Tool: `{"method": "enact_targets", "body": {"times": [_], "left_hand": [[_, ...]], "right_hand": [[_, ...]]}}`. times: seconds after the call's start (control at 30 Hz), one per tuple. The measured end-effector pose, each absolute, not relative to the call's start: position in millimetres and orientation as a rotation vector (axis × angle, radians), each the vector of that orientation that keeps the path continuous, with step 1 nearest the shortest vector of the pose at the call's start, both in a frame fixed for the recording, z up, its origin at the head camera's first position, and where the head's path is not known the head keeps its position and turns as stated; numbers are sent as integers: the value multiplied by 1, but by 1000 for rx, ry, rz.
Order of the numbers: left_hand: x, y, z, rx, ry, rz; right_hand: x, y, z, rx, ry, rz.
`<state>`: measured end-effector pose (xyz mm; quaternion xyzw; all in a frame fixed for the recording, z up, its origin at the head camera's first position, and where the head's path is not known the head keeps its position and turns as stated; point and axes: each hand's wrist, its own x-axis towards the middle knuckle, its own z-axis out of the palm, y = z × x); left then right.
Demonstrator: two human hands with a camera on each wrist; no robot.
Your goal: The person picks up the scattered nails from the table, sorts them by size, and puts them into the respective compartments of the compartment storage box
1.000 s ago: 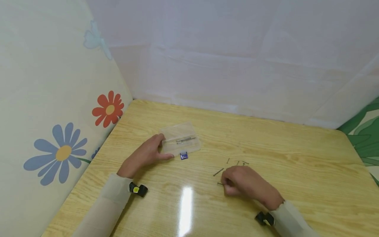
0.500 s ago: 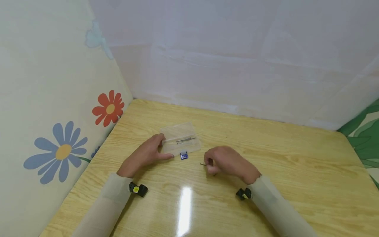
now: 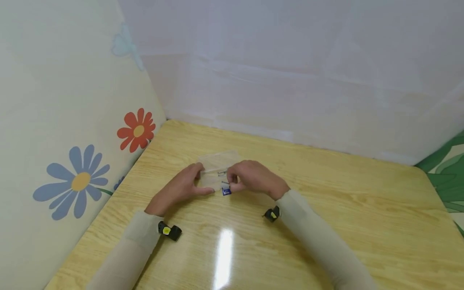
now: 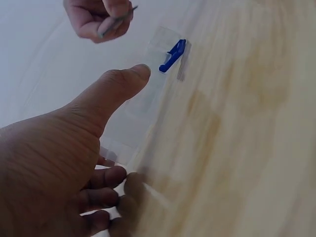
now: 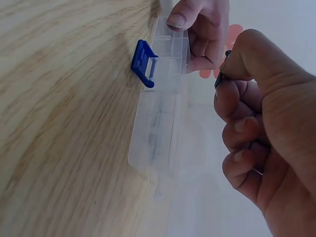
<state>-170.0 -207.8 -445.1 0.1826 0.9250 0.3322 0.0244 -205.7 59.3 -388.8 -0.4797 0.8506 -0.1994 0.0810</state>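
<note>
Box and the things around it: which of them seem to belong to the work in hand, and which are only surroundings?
Seem to belong:
Clear box, open, gripped at one end by the left hand
Blue latch on its front
Pin pinched by the right hand
Metal pieces inside the box

Only surroundings:
Table
Red flower and blue flower, at left
Backdrop

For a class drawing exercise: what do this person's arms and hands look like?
The left sleeve and right sleeve are long, plain and pale beige. The left wrist device and right wrist device are black with yellow spots. The left hand and right hand are ungloved.
</note>
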Motion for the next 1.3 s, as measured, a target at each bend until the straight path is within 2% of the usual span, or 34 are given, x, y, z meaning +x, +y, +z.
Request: {"method": "enact_targets", "body": {"times": [0.8, 1.3], "left_hand": [[-166, -209, -465, 461, 2907, 1259], [-165, -206, -465, 430, 2900, 1251]], "right_hand": [[-223, 17, -391, -1468, 2514, -403], [-222, 27, -386, -1482, 2519, -446]]}}
